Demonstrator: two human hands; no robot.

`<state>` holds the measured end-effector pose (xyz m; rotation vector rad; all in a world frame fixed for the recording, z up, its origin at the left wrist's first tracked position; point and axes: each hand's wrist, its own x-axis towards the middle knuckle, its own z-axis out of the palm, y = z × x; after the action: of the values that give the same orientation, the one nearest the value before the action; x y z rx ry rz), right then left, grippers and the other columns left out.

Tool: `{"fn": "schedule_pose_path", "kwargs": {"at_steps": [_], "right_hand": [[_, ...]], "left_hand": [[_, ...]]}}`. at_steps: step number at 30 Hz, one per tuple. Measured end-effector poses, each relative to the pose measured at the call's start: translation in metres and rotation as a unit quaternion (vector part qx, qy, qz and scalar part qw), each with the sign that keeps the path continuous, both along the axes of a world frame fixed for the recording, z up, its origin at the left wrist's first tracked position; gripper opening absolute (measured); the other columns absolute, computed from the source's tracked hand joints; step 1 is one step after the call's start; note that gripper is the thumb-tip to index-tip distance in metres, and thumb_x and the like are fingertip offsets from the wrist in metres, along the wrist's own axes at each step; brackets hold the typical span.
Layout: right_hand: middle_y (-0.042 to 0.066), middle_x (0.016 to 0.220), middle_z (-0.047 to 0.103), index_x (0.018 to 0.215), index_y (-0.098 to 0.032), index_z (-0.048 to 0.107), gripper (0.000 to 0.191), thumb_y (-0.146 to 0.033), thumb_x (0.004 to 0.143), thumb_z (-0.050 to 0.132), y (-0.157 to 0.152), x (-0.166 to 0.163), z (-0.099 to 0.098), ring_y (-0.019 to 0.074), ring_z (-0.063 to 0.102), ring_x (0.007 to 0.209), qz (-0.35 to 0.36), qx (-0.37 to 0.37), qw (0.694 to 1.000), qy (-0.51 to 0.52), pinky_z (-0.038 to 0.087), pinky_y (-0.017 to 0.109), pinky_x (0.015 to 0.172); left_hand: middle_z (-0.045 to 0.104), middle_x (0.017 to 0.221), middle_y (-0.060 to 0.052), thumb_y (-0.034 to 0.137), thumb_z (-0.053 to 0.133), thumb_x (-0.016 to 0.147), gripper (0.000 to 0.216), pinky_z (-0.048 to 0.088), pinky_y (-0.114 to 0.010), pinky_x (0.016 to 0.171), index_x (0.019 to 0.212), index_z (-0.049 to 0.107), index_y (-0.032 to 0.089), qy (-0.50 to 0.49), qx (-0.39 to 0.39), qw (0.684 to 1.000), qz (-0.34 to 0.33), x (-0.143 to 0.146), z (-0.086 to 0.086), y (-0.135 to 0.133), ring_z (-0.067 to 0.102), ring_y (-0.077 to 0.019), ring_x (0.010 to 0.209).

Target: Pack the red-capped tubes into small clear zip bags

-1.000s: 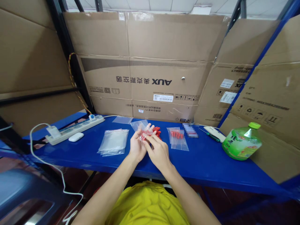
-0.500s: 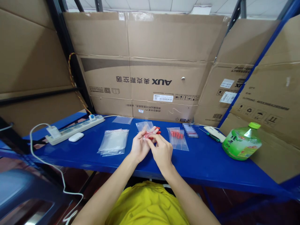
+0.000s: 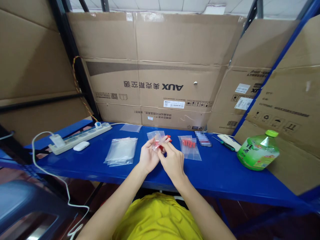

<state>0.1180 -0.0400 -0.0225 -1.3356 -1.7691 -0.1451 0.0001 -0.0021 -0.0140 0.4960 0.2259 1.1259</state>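
My left hand [image 3: 148,156] is closed on a clear plastic zip bag [image 3: 153,135], which lies across its fingers with something red in it. Against the bag's near edge my right hand [image 3: 172,156] pinches with thumb and fingers. Small red pieces [image 3: 168,138] show just beyond the right hand's fingers; their kind is too small to make out. To the right, a filled zip bag [image 3: 191,150] with several red pieces lies flat on the blue table. A stack of clear zip bags [image 3: 122,151] lies left of my hands.
A power strip [image 3: 82,137] with a plugged-in charger and a white case [image 3: 81,146] are at the left. A single clear bag [image 3: 131,128] lies at the back. On the right are a green bottle [image 3: 258,151], a white and green tool [image 3: 228,142] and a blurred-out item [image 3: 203,138]. Cardboard [image 3: 155,43] walls the back.
The clear bag has shifted slightly in my hands, and more of it shows above the left fingers. Both hands stay in nearly the same place.
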Motion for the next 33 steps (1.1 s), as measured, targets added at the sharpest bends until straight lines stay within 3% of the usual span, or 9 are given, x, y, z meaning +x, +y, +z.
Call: {"fn": "schedule_pose_path", "kwargs": {"at_steps": [8, 14, 21, 26, 33], "right_hand": [[0.004, 0.113, 0.08, 0.118, -0.028, 0.078, 0.022, -0.036, 0.102, 0.064, -0.0041, 0.0, 0.0046, 0.0191, 0.076, 0.088, 0.026, -0.011, 0.999, 0.021, 0.051, 0.025, 0.072], [0.004, 0.108, 0.079, 0.108, -0.027, 0.08, 0.017, -0.035, 0.1, 0.068, -0.0043, 0.0003, 0.0034, 0.0197, 0.075, 0.083, 0.016, -0.012, 0.999, 0.034, 0.05, 0.027, 0.071], [0.005, 0.095, 0.079, 0.095, -0.024, 0.078, 0.015, -0.034, 0.099, 0.068, -0.004, -0.0001, 0.0014, 0.0201, 0.072, 0.08, -0.006, 0.02, 0.998, 0.058, 0.046, 0.026, 0.067], [0.004, 0.099, 0.078, 0.101, -0.024, 0.078, 0.013, -0.033, 0.1, 0.069, -0.0039, 0.0008, 0.0033, 0.0187, 0.071, 0.077, 0.033, 0.014, 0.998, 0.045, 0.047, 0.027, 0.068], [0.005, 0.111, 0.077, 0.115, -0.026, 0.077, 0.019, -0.027, 0.099, 0.065, -0.0024, 0.0013, 0.0029, 0.0198, 0.074, 0.089, 0.082, 0.006, 0.996, 0.033, 0.054, 0.027, 0.076]], "left_hand": [[0.072, 0.136, -0.02, 0.03, 0.047, 0.101, 0.05, 0.041, -0.051, 0.122, 0.14, 0.064, 0.003, 0.008, -0.022, 1.0, -0.012, -0.0001, -0.0006, 0.0016, 0.062, -0.0365, 0.136], [0.075, 0.131, -0.019, 0.025, 0.05, 0.098, 0.047, 0.045, -0.052, 0.12, 0.138, 0.066, 0.006, 0.019, -0.015, 1.0, 0.005, 0.004, 0.0007, -0.0022, 0.067, -0.0349, 0.131], [0.072, 0.136, -0.018, 0.027, 0.055, 0.096, 0.05, 0.043, -0.05, 0.121, 0.141, 0.065, 0.007, 0.033, 0.004, 0.999, -0.037, 0.0049, 0.0023, -0.0066, 0.063, -0.0361, 0.136], [0.07, 0.14, -0.018, 0.023, 0.054, 0.092, 0.057, 0.043, -0.051, 0.121, 0.147, 0.06, 0.008, 0.024, 0.012, 1.0, -0.013, 0.0049, 0.0033, -0.0061, 0.064, -0.0358, 0.135], [0.071, 0.139, -0.018, 0.018, 0.052, 0.085, 0.07, 0.045, -0.051, 0.119, 0.153, 0.053, 0.008, 0.017, 0.02, 0.999, 0.036, 0.0029, 0.0094, -0.0056, 0.066, -0.0356, 0.132]]}}
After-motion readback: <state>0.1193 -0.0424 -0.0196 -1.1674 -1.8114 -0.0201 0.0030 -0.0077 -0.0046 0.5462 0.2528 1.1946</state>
